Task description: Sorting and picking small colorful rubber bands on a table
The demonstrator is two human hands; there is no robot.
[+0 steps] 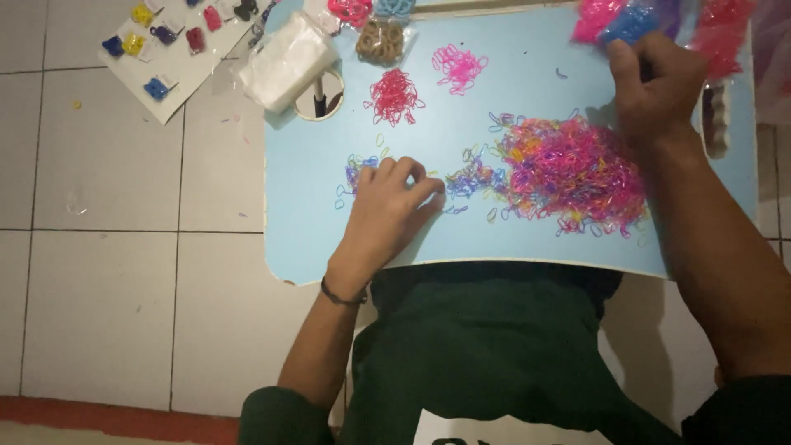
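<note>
Rubber bands (573, 169), tiny and mixed pink, orange, yellow and purple, lie in one large heap right of centre on my light-blue lap table (329, 222).

Head view, item by item:

- Left hand (387, 210): resting knuckles-up on the table, fingers curled together with the tips pressed down among scattered purple and blue bands (474, 177); whether any band is pinched between them I cannot tell. A dark bracelet (342, 295) circles that wrist.
- Right hand (655, 82): at the far right corner of the table, above the heap, fingers folded shut around a bag of blue bands (630, 23).
- The two hands are well apart, the heap between them.
- Small sorted piles: red bands (394, 96) and, beside them, bright pink bands (459, 66), both beyond the heap.
- Along the far edge: brown bands (380, 41) in a clear bag, further bags of pink (595, 16) and red bands (723, 33).
- White plastic packet (286, 62) overhanging the table's far left corner, next to a round cup hole (320, 97) with a dark object in it.
- White card (169, 58) on the tiled floor (124, 288), carrying yellow, blue, purple and red clips.
- My dark green shirt (486, 346) fills the near edge.
</note>
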